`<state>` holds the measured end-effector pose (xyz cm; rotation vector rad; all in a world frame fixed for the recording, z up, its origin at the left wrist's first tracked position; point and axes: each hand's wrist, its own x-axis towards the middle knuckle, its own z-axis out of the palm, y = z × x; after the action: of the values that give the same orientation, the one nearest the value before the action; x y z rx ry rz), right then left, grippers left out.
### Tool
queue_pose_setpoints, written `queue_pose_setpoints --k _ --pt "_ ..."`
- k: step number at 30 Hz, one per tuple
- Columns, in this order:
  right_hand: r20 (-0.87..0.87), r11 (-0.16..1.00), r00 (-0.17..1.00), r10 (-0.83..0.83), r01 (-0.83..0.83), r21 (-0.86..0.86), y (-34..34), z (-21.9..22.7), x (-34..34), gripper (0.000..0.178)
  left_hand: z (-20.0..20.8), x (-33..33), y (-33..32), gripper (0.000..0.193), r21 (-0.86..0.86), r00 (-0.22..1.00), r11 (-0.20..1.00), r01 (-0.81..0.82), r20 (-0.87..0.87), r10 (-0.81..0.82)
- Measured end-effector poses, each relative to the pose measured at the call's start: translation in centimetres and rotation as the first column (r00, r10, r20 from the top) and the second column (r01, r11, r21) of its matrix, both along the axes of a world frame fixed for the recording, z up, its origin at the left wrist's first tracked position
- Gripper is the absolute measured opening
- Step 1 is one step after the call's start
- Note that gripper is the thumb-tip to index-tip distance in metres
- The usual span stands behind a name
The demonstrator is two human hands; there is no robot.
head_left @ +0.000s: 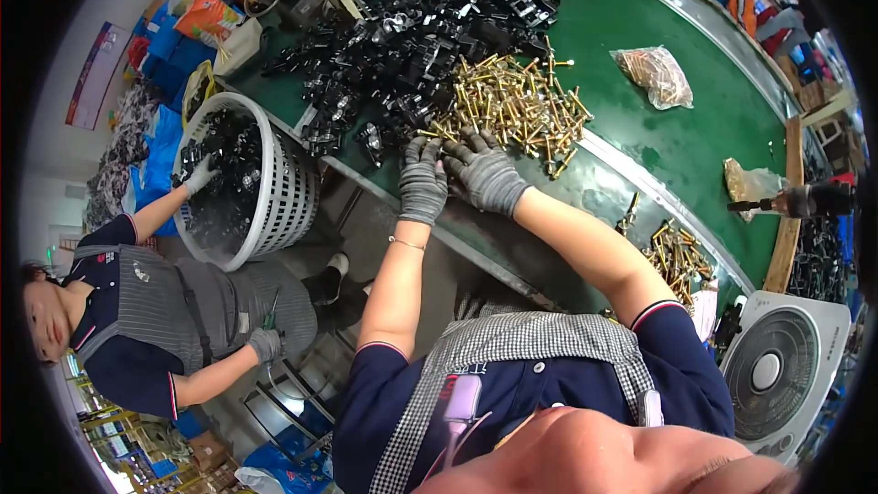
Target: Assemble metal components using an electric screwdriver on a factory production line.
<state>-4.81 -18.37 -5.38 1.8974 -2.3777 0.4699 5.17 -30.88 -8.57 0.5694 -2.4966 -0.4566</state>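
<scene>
My left hand (pixel 423 185), in a grey glove, has its fingers stretched forward at the near edge of the pile of black plastic and metal parts (pixel 402 46). Close beside it, my right hand (pixel 489 174), gloved too, lies with fingers spread at the near edge of the heap of brassy bolts (pixel 521 105). Its fingertips touch the bolts. Both thumbs point toward each other, nearly meeting. No held piece shows in either hand, though the tips are partly lost among the parts.
A co-worker's gloved hand (pixel 199 174) reaches into a white basket (pixel 283 210) of black parts at left. The green table (pixel 604 18) also bears a plastic bag (pixel 654 75) and a smaller bolt pile (pixel 677 256). A power driver (pixel 814 200) and grey fan (pixel 782 375) are at right.
</scene>
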Motion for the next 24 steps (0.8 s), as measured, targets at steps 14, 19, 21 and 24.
queue_pose_setpoints --k 14,19,21,24 --pt "0.071 0.996 0.997 -0.024 0.03 -0.082 14.2 -1.0 -0.3 0.046 0.6 0.6 15.4 0.049 0.163 0.982 0.968 0.189 -0.038 -0.185" --pt "0.008 0.939 0.941 -0.338 0.338 -0.062 21.6 0.8 -2.2 0.04 0.3 0.2 16.1 0.052 0.092 0.976 0.972 0.218 -0.017 -0.218" --pt "-0.064 0.876 0.883 -0.466 0.47 0.104 25.2 0.0 -3.3 0.034 0.3 0.1 16.6 0.053 0.083 0.971 0.967 0.24 -0.03 -0.238" --pt "-0.122 0.784 0.823 -0.554 0.566 0.254 30.0 -0.8 -3.5 0.03 0.5 -0.1 17.1 0.059 0.193 0.955 0.936 0.295 -0.037 -0.293"
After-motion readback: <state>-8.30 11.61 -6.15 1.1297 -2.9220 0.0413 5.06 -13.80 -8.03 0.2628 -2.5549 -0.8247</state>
